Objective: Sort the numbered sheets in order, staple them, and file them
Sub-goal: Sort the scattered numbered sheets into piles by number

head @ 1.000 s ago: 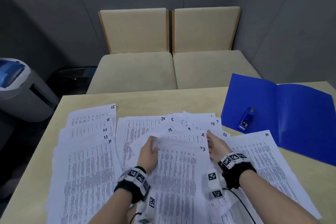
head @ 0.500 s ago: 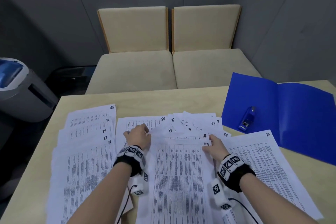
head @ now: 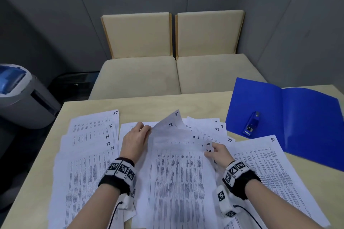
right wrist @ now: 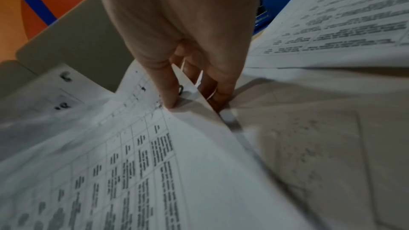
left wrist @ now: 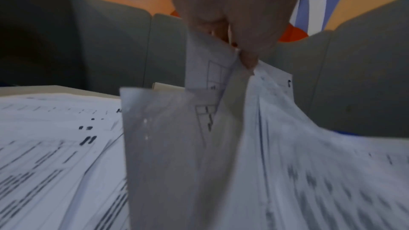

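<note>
Numbered printed sheets lie fanned over the wooden table [head: 152, 106]. A left stack [head: 89, 147] shows 25, 15, 14, 13, 11. In the middle pile, my left hand [head: 138, 136] pinches the top left edge of several sheets [head: 173, 126], lifting corners marked 5 and 18; in the left wrist view the fingers [left wrist: 247, 53] hold the raised paper [left wrist: 276, 128]. My right hand [head: 216, 151] pinches the right corner of the top middle sheets [head: 178, 173], thumb [right wrist: 166, 85] over the edge. Sheet 10 [head: 270, 163] lies at the right. A blue stapler [head: 251, 124] rests on the open blue folder [head: 307, 121].
Two beige upholstered chairs [head: 175, 72] stand against the far edge of the table. A grey and blue machine [head: 22, 95] sits on the floor at the left. Grey walls enclose the corner. Bare tabletop shows beyond the sheets.
My left hand moved up and left to the top edge of the middle pile and lifted several sheets, so the corners marked 5 and 18 now stand up. My right hand stayed at the right corner.
</note>
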Tool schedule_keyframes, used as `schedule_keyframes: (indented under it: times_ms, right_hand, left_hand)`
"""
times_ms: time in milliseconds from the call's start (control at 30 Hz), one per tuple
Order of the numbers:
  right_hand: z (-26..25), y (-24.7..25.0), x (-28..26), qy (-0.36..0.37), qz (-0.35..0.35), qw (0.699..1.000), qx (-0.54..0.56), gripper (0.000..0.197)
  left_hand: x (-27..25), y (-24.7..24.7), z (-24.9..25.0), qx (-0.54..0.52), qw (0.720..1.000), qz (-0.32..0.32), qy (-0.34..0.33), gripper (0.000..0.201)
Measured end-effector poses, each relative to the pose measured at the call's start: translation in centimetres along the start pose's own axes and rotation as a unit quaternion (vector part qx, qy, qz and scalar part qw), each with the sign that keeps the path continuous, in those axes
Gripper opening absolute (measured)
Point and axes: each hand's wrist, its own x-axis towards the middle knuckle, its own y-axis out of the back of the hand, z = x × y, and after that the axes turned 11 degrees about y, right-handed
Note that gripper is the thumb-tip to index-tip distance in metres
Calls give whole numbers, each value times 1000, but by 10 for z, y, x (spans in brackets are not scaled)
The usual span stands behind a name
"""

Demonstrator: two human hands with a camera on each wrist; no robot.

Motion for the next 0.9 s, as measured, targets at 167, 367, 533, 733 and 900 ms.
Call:
schedule_keyframes:
  times_ms: [167,367,533,733,900]
  right_hand:
    - [1,2,-3,18,-4,1000,14,32]
    - [-5,0,-11,37,-5,999,22,26]
    - [-3,5,-18,40,-1,997,70,26]
    - [-6,19,-22,43,-24,994,97,3]
    - [-15,29,-24,43,-20,990,133,17]
  left_hand:
    - [10,17,3,-130,982,-71,119,13]
    - [19,50,25,3,1000,16,7,7]
    - [33,96,53,63,978,190,-52,15]
    - [66,167,74,-47,955,275,-97,22]
    - [97,173,73,-89,983,154,-47,13]
